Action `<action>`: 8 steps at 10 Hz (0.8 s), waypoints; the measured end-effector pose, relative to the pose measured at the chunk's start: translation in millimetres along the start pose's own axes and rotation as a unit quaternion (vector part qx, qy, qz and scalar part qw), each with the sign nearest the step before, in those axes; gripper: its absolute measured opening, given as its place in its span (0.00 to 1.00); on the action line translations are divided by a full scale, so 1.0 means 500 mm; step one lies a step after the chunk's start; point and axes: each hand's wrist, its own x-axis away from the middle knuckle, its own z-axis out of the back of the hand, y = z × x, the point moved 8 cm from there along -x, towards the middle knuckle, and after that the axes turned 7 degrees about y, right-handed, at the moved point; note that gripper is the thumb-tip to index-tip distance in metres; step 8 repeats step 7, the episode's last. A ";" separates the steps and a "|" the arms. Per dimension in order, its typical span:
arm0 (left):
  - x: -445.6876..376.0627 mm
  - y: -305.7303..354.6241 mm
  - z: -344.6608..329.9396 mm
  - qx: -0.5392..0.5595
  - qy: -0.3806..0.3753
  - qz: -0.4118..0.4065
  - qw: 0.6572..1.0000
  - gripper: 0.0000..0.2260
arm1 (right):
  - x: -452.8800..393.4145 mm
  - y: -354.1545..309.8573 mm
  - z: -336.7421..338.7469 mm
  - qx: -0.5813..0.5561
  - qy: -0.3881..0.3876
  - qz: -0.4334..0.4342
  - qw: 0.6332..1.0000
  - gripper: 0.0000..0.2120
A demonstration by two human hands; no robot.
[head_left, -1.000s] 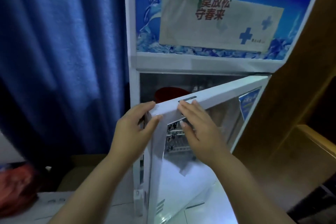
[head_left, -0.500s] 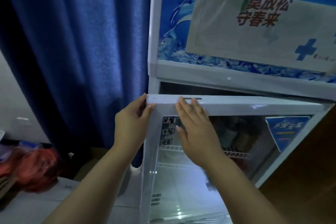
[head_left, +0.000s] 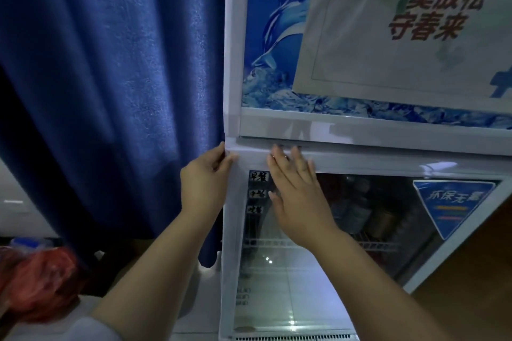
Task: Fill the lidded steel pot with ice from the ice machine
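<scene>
The ice machine [head_left: 360, 124], a white upright cabinet, fills the right half of the head view. Its glass door [head_left: 332, 230] lies flush against the cabinet front, with only a thin dark seam visible along the door's top edge.

The left hand [head_left: 205, 183] grips the upper left corner of the door frame: the thumb lies on the front face of the corner and the fingers curl round its outer side edge, so the corner is pinched between them. The right hand [head_left: 296, 196] lies flat against the door, fingers straight and slightly spread, fingertips on the white top rail near a dark slot, palm over the glass below.

Through the glass, white wire shelves [head_left: 277, 242] and some dim, indistinct items are visible (none can be identified). Small labels [head_left: 258, 192] run down the left side of the glass, and a blue triangular sticker [head_left: 451, 205] sits at its upper right. Above the door, a blue ice-themed panel carries a pale paper notice [head_left: 388, 44] with red characters.

The lidded steel pot cannot be made out anywhere in view.

A dark blue curtain [head_left: 110, 77] hangs just left of the cabinet. A red bag [head_left: 38, 282], blurred, lies at lower left.
</scene>
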 end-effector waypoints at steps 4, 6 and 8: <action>-0.019 -0.017 -0.008 0.054 -0.016 0.018 0.998 0.12 | -0.009 0.000 0.002 -0.023 0.010 -0.016 1.000 0.31; 0.008 -0.007 0.006 0.034 -0.035 0.031 0.998 0.12 | 0.004 -0.003 0.048 -0.105 0.014 -0.014 0.994 0.26; 0.045 -0.007 0.030 0.032 -0.015 0.046 0.998 0.10 | 0.036 0.012 0.087 -0.157 0.052 -0.060 0.984 0.19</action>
